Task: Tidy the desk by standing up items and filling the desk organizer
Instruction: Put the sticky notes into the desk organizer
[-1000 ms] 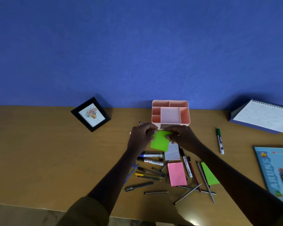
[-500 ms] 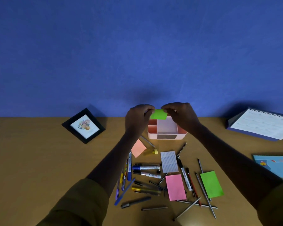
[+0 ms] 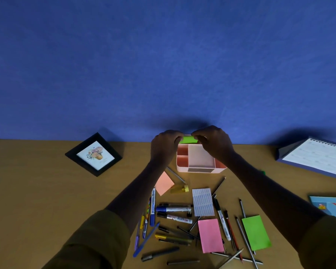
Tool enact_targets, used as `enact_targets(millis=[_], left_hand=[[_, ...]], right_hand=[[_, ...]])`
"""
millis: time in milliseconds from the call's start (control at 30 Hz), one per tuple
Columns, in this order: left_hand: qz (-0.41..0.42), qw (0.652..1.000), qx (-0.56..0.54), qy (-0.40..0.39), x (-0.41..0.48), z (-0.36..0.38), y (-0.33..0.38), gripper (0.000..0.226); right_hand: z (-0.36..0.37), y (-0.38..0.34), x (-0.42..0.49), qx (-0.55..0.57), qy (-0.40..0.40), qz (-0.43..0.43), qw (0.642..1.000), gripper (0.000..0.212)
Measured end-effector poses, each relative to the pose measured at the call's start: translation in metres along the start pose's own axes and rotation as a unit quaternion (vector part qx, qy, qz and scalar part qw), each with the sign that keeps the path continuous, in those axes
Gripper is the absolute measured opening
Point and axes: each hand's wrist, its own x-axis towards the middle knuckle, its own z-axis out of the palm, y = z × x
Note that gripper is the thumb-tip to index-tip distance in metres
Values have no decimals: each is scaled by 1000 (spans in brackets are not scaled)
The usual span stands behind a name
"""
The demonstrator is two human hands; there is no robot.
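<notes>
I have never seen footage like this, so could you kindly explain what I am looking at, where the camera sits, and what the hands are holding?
No machine here: a person wears a wide-angle camera on the head, looking forward and down. The left hand and right hand together pinch a small bright green pad of sticky notes above the far edge of a pink plastic desk organizer. On the brown wooden desk lie scattered pens and markers, a pink sticky pad, another green sticky pad, a black picture frame and a desk calendar lying flat.

"MARKER" – white marker [image 3: 179, 219], other print unreadable
</notes>
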Motion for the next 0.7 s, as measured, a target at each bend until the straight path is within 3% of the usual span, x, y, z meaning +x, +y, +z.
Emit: enact_targets(millis=[333,533,700], left_hand=[[2,997,42,-70,4,31,-11,16],[12,994,46,-103,2,34,-16,22],[26,993,53,-97,0,33,-16,21]], right_hand=[[31,15,1,-70,-71,29,995,26],[38,16,-5,-53,-70,14,996,42],[42,19,-5,-56,-81,14,995,32]])
